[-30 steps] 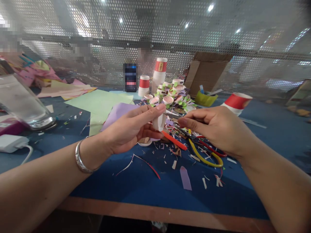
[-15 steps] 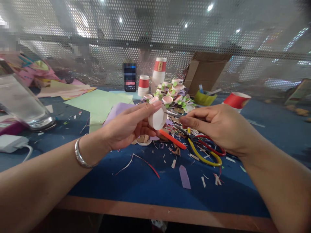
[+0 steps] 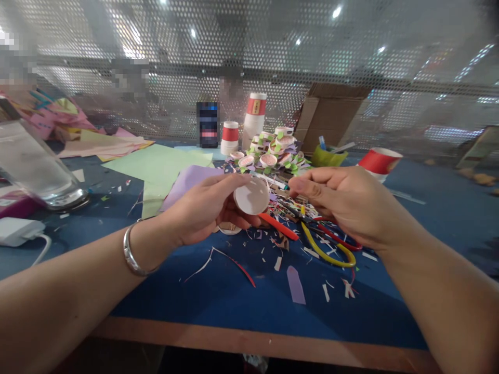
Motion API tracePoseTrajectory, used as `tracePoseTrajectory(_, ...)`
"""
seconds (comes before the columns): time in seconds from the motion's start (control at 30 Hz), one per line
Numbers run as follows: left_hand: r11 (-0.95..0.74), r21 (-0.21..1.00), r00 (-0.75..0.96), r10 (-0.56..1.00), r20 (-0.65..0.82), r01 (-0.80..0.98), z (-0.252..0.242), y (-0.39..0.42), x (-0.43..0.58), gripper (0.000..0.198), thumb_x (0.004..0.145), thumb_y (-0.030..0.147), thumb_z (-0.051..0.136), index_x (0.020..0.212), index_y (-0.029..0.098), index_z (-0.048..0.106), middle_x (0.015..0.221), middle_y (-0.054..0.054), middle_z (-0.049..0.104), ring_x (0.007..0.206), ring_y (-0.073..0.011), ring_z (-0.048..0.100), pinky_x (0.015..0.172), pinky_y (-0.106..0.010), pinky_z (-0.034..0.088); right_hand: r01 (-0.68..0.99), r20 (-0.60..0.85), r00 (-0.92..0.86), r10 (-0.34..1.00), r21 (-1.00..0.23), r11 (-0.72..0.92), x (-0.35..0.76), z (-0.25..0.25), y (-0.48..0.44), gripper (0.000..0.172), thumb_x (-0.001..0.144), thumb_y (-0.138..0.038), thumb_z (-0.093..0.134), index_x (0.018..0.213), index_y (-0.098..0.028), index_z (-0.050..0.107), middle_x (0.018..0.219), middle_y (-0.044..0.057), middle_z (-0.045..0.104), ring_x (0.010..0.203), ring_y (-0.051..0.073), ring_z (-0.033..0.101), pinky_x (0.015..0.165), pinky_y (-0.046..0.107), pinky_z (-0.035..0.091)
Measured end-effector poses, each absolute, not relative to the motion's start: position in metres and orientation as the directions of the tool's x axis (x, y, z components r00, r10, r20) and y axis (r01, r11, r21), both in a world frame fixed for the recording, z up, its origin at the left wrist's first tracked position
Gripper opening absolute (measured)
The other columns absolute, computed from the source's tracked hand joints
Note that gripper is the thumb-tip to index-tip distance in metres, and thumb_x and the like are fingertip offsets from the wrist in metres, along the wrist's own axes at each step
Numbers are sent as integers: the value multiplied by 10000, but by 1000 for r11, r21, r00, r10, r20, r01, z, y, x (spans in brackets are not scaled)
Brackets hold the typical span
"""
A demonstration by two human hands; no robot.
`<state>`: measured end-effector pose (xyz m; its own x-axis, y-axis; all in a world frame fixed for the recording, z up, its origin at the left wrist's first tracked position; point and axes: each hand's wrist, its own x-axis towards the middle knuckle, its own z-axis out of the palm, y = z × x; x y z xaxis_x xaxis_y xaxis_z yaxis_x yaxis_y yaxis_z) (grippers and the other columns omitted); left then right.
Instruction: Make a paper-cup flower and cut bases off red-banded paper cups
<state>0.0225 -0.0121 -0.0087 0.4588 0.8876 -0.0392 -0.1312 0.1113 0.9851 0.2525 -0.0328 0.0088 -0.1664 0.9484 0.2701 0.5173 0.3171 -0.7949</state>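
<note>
Left hand [image 3: 210,205]: Half closed, the thumb being laid along the top edge and the fingers being curled behind and below.
White round piece [image 3: 251,196]: Being held up in the left hand, above the tabletop, its pale face being turned toward the camera; it is being gripped near the edge, presumably so that the face is left free to be seen and reached.
Right hand [image 3: 346,200]: Being raised just beside the piece, apart from it, fingers curled and thumb being brought near the forefinger; whether anything is being pinched cannot be told.
Teal-tipped pen [image 3: 278,182]: Being seen between the hands; whether it is being touched is unclear.
Scissors [image 3: 331,257]: Being rested among paper scraps [image 3: 278,264], yellow handles being pointed toward the near edge, perhaps for an easy pick-up.
Orange stick [image 3: 280,227]: Being laid slantwise beneath the hands, likely within easy reach.
Decorated round pieces [image 3: 268,158]: Being heaped behind the hands, probably to be out of the working space.
Paper cups [image 3: 255,124]: Being stacked upright behind the heap, apparently to save room.
Coloured sheets [image 3: 156,163]: Being spread flat on the left, seemingly so that each colour is being shown.
Phone [image 3: 208,127]: Being stood upright at the back, perhaps for viewing.
</note>
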Motion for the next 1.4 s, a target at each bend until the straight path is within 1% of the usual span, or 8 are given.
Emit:
tracePoseTrajectory(0.1,151,980,508,859,-66,-128,-10,-19,26,289,998,352,535,990,106,688,853,-123,761,646,-182,741,518,-218,555,378,216,-162,963,-888,262,243,2,-33,442,764,-652,793,782,-217,718,576,-53,481,494,91,342,464,278,269)
tracePoseTrajectory(0.27,168,978,564,823,-71,-123,-11,-28,31,292,1020,353,521,956,110,670,834,-116,751,640,-175,737,520,-218,564,330,227,-189,955,-902,279,231,-2,-35,390,732,-577,850,797,-208,741,774,3,681,655,128,545,576,273,418)
tracePoseTrajectory(0.5,145,981,592,805,-42,-127,-8,-36,32,221,948,321,684,921,103,703,819,-67,748,703,-107,713,607,-158,569,302,224,-189,956,-913,273,227,1,-39,379,688,-562,874,714,-212,730,662,-2,648,589,131,517,518,275,394)
tracePoseTrajectory(0.8,220,975,596,787,-158,-32,-8,-39,33,178,897,273,701,906,100,743,846,-82,756,703,-133,714,536,-187,584,397,288,-200,937,-850,346,224,3,-41,325,740,-520,847,709,-217,731,678,1,681,608,140,549,538,285,417)
tracePoseTrajectory(0.93,156,986,554,827,-94,-66,-12,-41,37,84,860,158,696,894,114,760,827,-54,750,714,-121,698,528,-174,585,333,264,-214,941,-886,324,225,2,-42,283,732,-466,871,722,-215,741,666,-13,660,595,123,533,521,269,399)
tracePoseTrajectory(1.1,36,997,553,833,12,-74,-19,-40,36,181,922,290,691,972,136,772,805,-41,754,705,-119,697,514,-164,572,233,219,-240,946,-933,275,224,2,-44,283,737,-446,876,723,-202,731,681,-10,660,601,113,538,511,253,402)
tracePoseTrajectory(1.2,-20,998,553,832,52,-63,-20,-40,35,206,935,313,689,995,134,771,766,-31,749,654,-100,676,511,-152,553,173,196,-249,948,-954,243,223,3,-45,289,739,-444,878,707,-200,726,605,-40,595,522,80,461,475,244,376)
tracePoseTrajectory(1.4,-36,998,544,837,59,-52,-21,-39,35,256,873,347,759,1019,137,769,791,-42,762,682,-125,689,548,-183,564,51,138,-243,960,-987,155,223,0,-43,286,690,-439,912,687,-210,741,584,-57,556,490,67,435,480,244,413)
